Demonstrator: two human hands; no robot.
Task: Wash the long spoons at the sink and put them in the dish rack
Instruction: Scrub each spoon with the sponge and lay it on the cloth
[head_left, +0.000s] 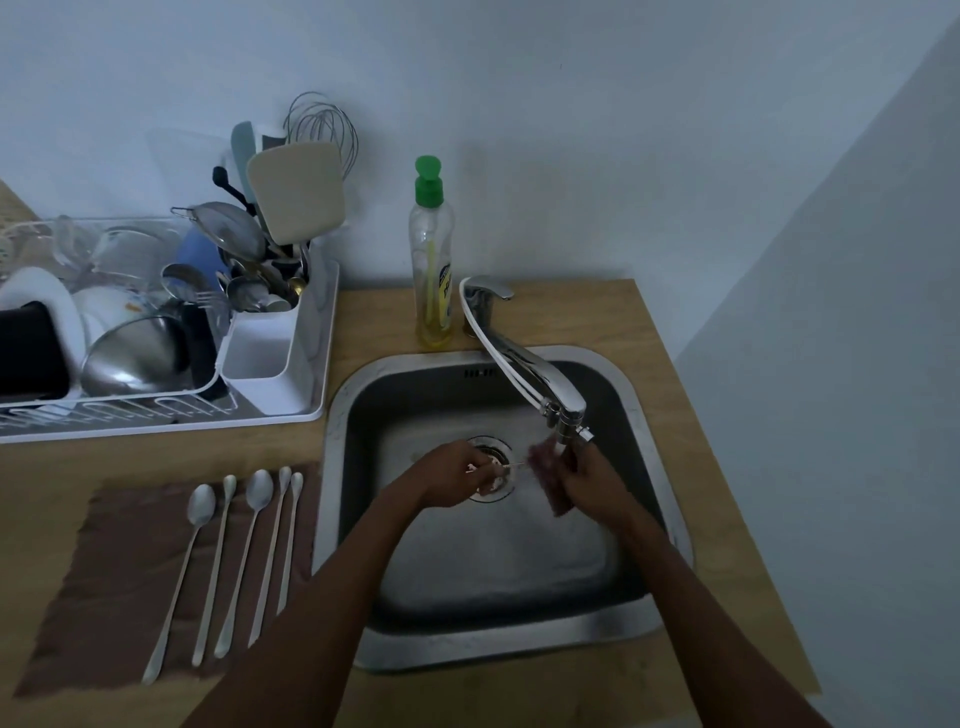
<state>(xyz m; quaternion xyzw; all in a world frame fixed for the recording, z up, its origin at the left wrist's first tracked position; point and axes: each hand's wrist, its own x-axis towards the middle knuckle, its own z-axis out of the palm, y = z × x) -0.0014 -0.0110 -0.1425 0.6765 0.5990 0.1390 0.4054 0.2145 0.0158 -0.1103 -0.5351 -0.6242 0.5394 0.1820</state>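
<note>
A pale wall backs a wooden countertop (571, 317) with a square stainless sink (498, 654) sunk into it, and I stand over the basin in dim light. My left hand (452, 475) is curled round one long spoon (511, 466) above the drain (493, 457), pinching it so that only a thin silvery piece of the shaft shows, pointing toward my other hand. My right hand (592, 483) grips a reddish sponge (545, 475) just under the tip of the chrome faucet (519, 364); the sponge is blurred, and I cannot tell whether it touches the spoon.

Left of the sink, five more long spoons (241, 569) lie side by side on a brown cloth (114, 561), bowls away from me, handles toward me. They are pale metal with very slim, straight handles; two have wider oval bowls, three have small narrow ones.

Behind the cloth sits the white dish rack (156, 428), crowded with bowls, plates and a pot, and its utensil holder (265, 364) stands on the side nearest the sink, stuffed with cutlery, a whisk and a spatula. A clear dish soap bottle (432, 270) with a green cap stands beside the faucet base.
</note>
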